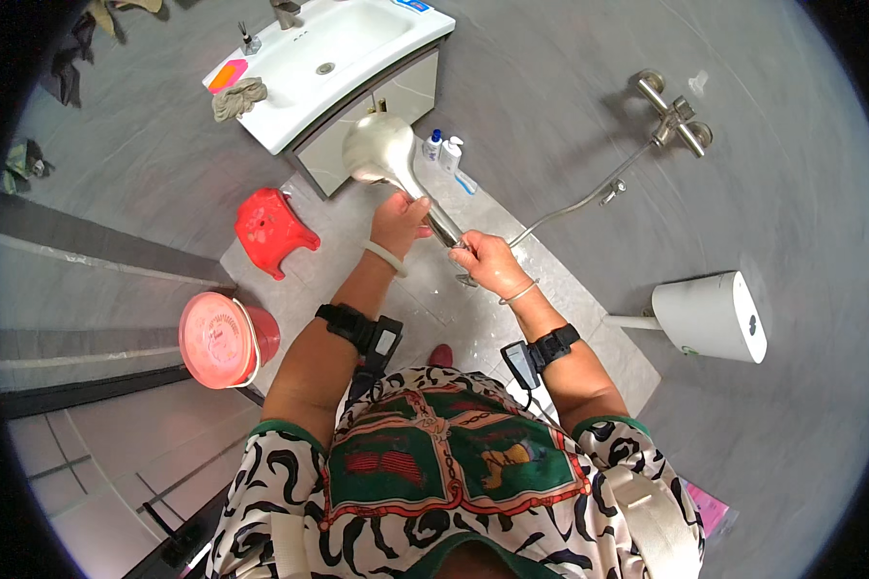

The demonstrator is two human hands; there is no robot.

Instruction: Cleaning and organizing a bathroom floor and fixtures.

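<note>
I hold a silver hand shower head (379, 148) out in front of me, its round face turned up and away. My left hand (397, 221) is closed around its handle. My right hand (487, 262) grips the lower end of the handle where the metal hose (577, 204) joins. The hose runs right and up to a wall tap (674, 114). Both wrists carry bracelets and black strapped devices.
A white washbasin (330, 60) with a rag and a cabinet stands ahead. Two bottles (443, 150) sit on the floor beside it. A red stool (271, 230) and a red lidded bucket (224, 340) are at left. A white wall-hung tank (713, 315) is at right.
</note>
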